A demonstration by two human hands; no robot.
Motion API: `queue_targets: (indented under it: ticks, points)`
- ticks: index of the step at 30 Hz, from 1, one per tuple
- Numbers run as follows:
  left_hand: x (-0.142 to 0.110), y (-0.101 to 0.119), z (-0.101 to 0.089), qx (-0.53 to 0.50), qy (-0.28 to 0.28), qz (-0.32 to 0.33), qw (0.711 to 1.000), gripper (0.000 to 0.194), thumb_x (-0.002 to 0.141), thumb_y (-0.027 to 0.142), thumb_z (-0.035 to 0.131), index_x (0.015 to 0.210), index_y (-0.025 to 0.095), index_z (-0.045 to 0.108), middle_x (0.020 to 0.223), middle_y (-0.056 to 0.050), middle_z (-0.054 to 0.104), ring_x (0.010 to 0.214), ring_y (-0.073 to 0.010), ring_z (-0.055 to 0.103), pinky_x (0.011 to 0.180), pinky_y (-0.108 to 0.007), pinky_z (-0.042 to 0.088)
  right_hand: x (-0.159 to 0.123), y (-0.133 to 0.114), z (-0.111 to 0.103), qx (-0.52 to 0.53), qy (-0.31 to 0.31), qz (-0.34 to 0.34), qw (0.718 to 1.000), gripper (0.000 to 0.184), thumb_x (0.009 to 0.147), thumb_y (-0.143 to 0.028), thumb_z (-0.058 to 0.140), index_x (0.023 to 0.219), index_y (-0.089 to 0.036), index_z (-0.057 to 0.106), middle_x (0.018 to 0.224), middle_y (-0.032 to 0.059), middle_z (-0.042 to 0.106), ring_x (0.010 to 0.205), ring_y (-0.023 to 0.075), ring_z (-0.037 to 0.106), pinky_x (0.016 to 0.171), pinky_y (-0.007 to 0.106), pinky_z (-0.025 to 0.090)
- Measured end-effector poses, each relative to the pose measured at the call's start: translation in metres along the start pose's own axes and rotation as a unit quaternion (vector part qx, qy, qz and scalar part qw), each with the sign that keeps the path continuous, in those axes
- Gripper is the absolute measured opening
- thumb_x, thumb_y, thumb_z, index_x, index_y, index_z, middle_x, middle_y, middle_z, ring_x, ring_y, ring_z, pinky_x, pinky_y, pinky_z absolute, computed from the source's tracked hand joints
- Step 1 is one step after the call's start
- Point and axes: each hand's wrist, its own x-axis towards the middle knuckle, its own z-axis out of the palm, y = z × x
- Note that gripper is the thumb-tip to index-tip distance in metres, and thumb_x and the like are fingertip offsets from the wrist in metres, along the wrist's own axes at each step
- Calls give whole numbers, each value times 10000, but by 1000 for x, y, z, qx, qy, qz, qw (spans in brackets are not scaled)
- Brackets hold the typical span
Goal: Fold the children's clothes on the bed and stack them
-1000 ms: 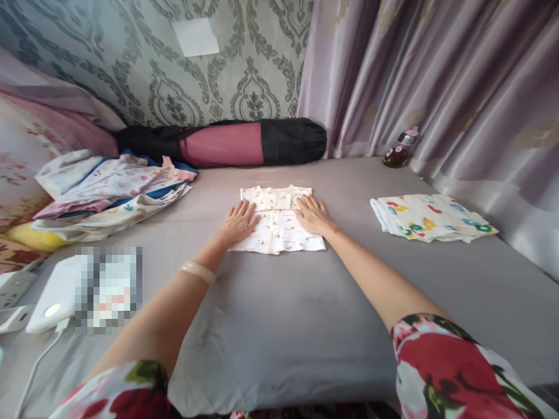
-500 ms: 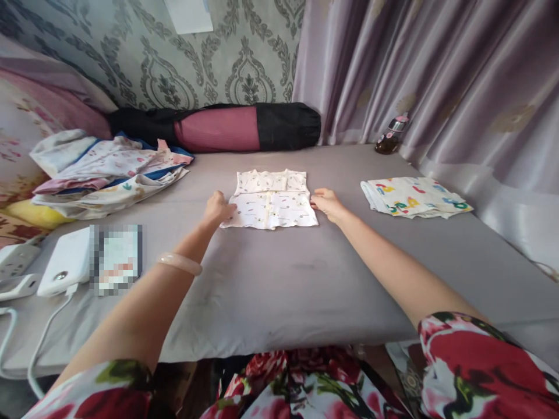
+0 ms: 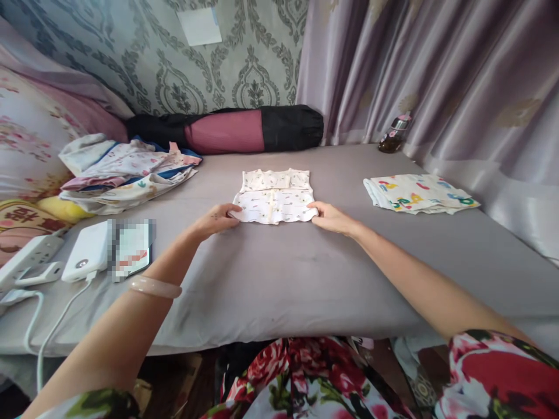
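Note:
A small white baby garment (image 3: 273,201) with a tiny print lies flat in the middle of the grey sheet (image 3: 279,279). Its far part is folded over, leaving a crosswise edge, and a seam runs down the near part. At the near left corner, my left hand (image 3: 218,220) pinches the cloth between thumb and fingers. My right hand (image 3: 331,217) grips the near right corner the same way. Fingertips of both hands are partly hidden under the fabric.
Left: heaped clothes (image 3: 131,171), a white power bank (image 3: 88,250) with cable, a blurred phone (image 3: 132,249) and a power strip (image 3: 30,262). Right: folded cloth with colourful print (image 3: 421,193) and a bottle (image 3: 393,135). A black-and-pink roll (image 3: 227,129) lies along the wall.
Both hands have slid toward me along the garment's sides to its near corners and now grip them. The view has shifted slightly.

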Motion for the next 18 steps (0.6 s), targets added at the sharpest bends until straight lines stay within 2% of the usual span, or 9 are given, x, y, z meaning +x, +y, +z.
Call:
queue_targets:
  ticks: [2,4,8,10,12,13,16,18]
  points:
    - [3,-7,1,85,5,37,996,508,689,213,552,1196,185,586,765,11,575,676,-147,569,667,-267,491,-5,-3,0,-66,-12,-32,997,579,737,-129,545,1314,-181,559,1001,57,681,864,194,633,774,269,488]
    - [7,-12,4,180,41,90,979,545,665,157,517,1206,182,581,867,-30,578,794,-185,580,776,-315,500,-8,-5,2,-144,14,-68,987,573,752,-108,519,1320,-176,552,1140,93,637,975,224,612,845,297,480]
    - [14,-15,11,333,141,166,918,460,687,126,488,1117,182,644,1112,-133,547,1054,-285,520,955,-444,432,-7,-8,8,-267,114,-118,950,474,807,-96,462,1251,-169,611,1329,147,514,1160,296,518,963,406,435]
    - [16,-14,10,371,158,187,896,461,702,130,487,1127,204,647,1275,-144,504,1167,-324,463,984,-487,401,-3,-6,8,-285,124,-179,933,523,800,-54,444,1291,-159,589,1450,141,419,1300,309,406,1055,448,364]
    - [20,-14,6,378,122,228,889,514,695,103,470,1165,230,633,1371,-108,491,1254,-317,423,1025,-481,374,2,-2,7,-281,90,-246,923,588,798,-8,400,1348,-156,546,1513,109,371,1388,270,315,1127,447,287]
    - [22,-14,3,368,88,250,891,536,693,87,453,1176,238,628,1370,-86,517,1266,-291,435,1042,-452,369,6,2,6,-272,64,-266,923,598,805,5,376,1356,-157,540,1510,95,390,1397,242,316,1142,429,275]
    - [33,-16,-5,305,12,264,915,474,757,117,421,1156,243,643,1243,-47,643,1147,-217,571,991,-328,423,15,10,3,-227,11,-268,936,565,831,-10,347,1309,-189,591,1415,55,529,1314,193,461,1108,370,353]
    - [40,-14,-9,265,19,235,935,379,839,223,420,1130,233,661,1133,-42,699,1007,-204,640,898,-283,464,22,14,1,-186,17,-251,950,533,841,-38,365,1268,-223,624,1332,30,605,1221,184,556,1051,344,423]
